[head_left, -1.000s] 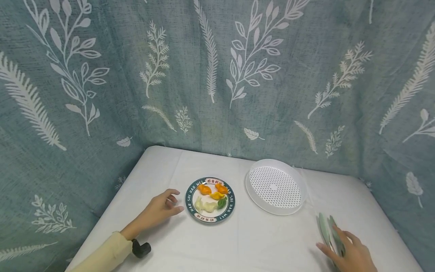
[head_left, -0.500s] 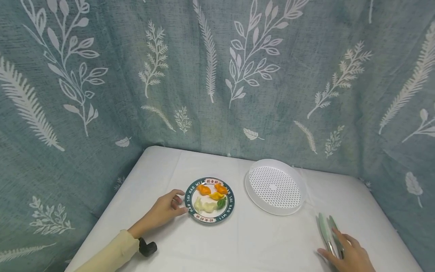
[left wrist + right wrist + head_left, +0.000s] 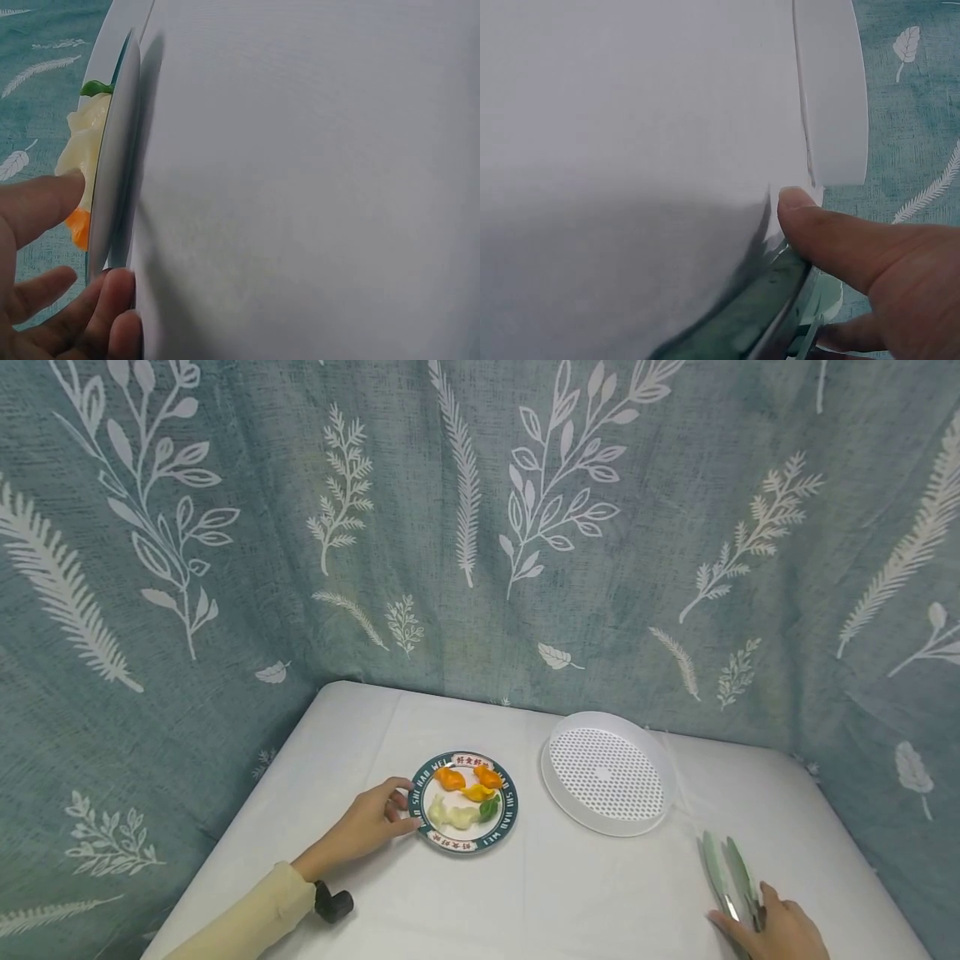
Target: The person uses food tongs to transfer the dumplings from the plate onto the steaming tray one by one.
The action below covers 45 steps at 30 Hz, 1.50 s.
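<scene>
On the white table a plate with a dark green rim (image 3: 511,802) bears orange dumplings (image 3: 450,778), a yellow one (image 3: 477,792), pale ones (image 3: 453,815) and a green one (image 3: 488,808). My left hand (image 3: 363,827) holds the plate's left edge, the thumb (image 3: 45,199) over the rim and the other fingers curled at its edge. At the lower right, my right hand (image 3: 783,931) grips green-tipped tongs (image 3: 716,864) between thumb and fingers. The tong tips lie apart and point away from me. In the right wrist view a green tong arm (image 3: 742,315) passes under the thumb.
A round white steamer tray (image 3: 606,774) with a perforated base stands right of the plate, near the back edge. Leaf-patterned teal cloth (image 3: 450,527) hangs behind and beside the table (image 3: 570,893). A black object (image 3: 333,903) is at my left wrist.
My left hand has moved right, from beside the plate onto its rim. My right hand's fingers have drawn back and closed round the tongs. The plate and tray stay put.
</scene>
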Each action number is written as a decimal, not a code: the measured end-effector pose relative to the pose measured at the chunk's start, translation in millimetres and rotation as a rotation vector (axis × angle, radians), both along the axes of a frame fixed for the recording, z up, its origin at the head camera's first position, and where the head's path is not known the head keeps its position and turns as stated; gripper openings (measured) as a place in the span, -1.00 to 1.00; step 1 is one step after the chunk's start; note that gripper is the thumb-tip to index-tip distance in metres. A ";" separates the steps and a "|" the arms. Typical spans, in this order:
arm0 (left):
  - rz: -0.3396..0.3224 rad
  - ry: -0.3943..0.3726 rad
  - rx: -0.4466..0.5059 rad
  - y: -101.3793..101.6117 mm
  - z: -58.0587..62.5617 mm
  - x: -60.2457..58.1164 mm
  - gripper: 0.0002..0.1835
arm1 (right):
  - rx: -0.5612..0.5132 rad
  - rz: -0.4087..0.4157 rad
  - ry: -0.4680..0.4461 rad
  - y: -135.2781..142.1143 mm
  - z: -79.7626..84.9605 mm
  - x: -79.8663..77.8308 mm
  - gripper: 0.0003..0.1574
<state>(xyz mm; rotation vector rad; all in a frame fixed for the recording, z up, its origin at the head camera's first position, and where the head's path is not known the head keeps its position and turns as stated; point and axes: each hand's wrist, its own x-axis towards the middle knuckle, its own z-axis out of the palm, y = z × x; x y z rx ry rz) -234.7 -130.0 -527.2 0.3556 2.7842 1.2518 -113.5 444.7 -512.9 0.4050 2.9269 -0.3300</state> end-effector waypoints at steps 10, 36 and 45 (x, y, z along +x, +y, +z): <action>-0.005 0.016 -0.035 5.6 -2.1 -3.1 -0.28 | -0.004 -0.045 -0.019 -2.0 -4.0 -0.8 0.46; -0.010 0.036 -0.018 6.0 -1.4 -3.6 -0.30 | -0.048 -0.102 0.120 -6.6 11.4 0.2 0.24; -0.004 0.022 -0.013 5.1 0.8 -2.3 -0.30 | -0.081 -0.190 0.254 -21.7 19.5 -1.9 0.15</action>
